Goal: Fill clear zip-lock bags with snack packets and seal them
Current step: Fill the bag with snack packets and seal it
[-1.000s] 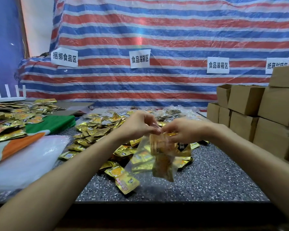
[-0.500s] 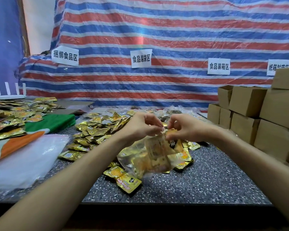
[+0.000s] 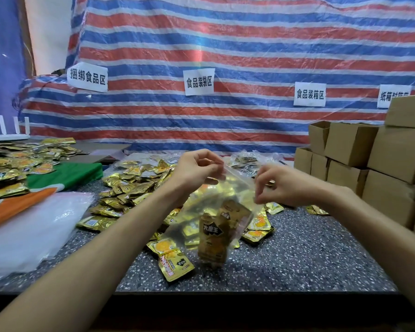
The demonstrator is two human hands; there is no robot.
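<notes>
A clear zip-lock bag (image 3: 237, 188) hangs above the speckled table (image 3: 297, 259), holding several gold snack packets (image 3: 213, 236) that sag at its bottom. My left hand (image 3: 197, 171) pinches the bag's top edge at its left end. At the right end of that edge, my right hand (image 3: 280, 185) pinches it with thumb and fingertips. The top edge stretches between the two hands. Loose gold snack packets (image 3: 130, 188) lie in a heap on the table behind and under the bag.
Stacked cardboard boxes (image 3: 381, 164) fill the right side. A pile of clear bags (image 3: 29, 226) lies front left beside green and orange cloth (image 3: 65, 173). More gold packets (image 3: 12, 164) cover the far left. A striped tarp (image 3: 225, 56) with paper labels hangs behind.
My hands have moved apart along the bag's top edge, the right hand sliding right. The bag now hangs upright and stretched, with the packets settled lower.
</notes>
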